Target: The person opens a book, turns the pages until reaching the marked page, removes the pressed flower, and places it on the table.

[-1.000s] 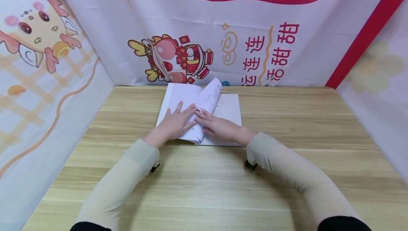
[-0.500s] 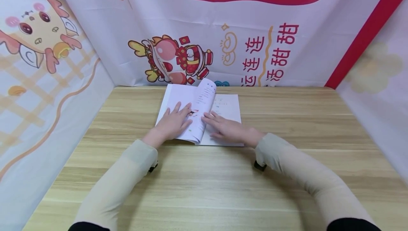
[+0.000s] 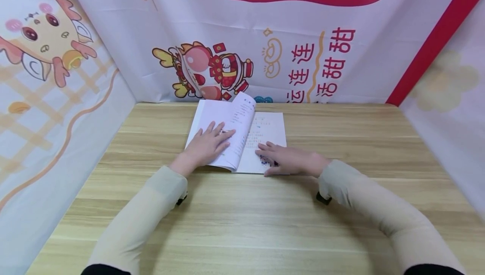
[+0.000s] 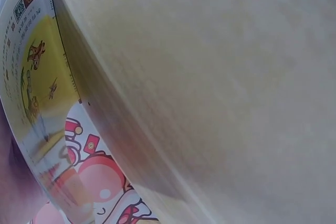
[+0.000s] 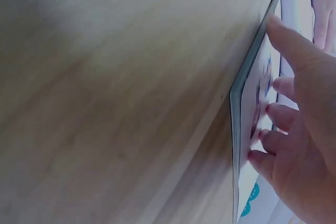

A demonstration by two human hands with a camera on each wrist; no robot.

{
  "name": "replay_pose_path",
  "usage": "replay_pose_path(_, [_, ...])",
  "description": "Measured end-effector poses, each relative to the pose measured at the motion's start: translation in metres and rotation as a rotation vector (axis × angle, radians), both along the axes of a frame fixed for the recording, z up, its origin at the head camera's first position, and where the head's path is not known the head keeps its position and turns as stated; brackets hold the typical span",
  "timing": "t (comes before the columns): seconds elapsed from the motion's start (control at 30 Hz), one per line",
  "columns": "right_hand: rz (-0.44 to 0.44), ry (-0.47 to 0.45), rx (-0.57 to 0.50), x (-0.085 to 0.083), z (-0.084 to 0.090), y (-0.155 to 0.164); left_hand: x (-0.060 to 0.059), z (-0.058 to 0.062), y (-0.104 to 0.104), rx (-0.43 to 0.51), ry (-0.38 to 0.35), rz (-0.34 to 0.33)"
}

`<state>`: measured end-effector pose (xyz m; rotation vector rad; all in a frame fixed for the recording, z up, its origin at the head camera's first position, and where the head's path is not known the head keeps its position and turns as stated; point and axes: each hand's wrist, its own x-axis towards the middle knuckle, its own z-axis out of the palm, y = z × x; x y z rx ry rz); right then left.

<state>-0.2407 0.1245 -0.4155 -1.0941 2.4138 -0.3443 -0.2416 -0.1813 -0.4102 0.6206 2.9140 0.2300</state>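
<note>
The left hand (image 3: 206, 146) lies with straight fingers flat on the left-hand pages, and the right hand (image 3: 286, 160) rests with loosely spread fingers (image 5: 281, 116) on the lower right page, gripping nothing. Under them is a pale wooden table (image 3: 242, 220), walled by a cloth backdrop (image 3: 212, 35) printed with cartoon figures and red characters. The book (image 3: 265, 129) is thin, white-paged and open, one leaf (image 3: 242, 123) arching up between both hands near the table's far edge.
</note>
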Motion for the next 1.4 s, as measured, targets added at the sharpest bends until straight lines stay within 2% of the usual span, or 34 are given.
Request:
replay_pose_path(0.17, [-0.016,-0.034,0.035,0.001,0.004,0.011,0.001,0.001,0.000,0.002,0.013,0.020])
replay_pose_path(0.37, [-0.021,-0.043,0.027,-0.001,0.004,0.022,-0.001,-0.002,0.000,0.004,0.025,0.040])
replay_pose_path(0.57, [-0.014,-0.060,0.027,-0.002,0.006,0.025,-0.001,-0.003,-0.001,0.013,0.009,0.063])
replay_pose_path(0.9, [-0.008,-0.037,0.084,-0.003,0.013,0.026,0.000,0.000,-0.002,-0.006,-0.018,0.014])
replay_pose_path(1.4, [0.007,-0.036,0.090,-0.003,0.018,0.032,0.000,0.003,-0.001,-0.038,0.001,0.023])
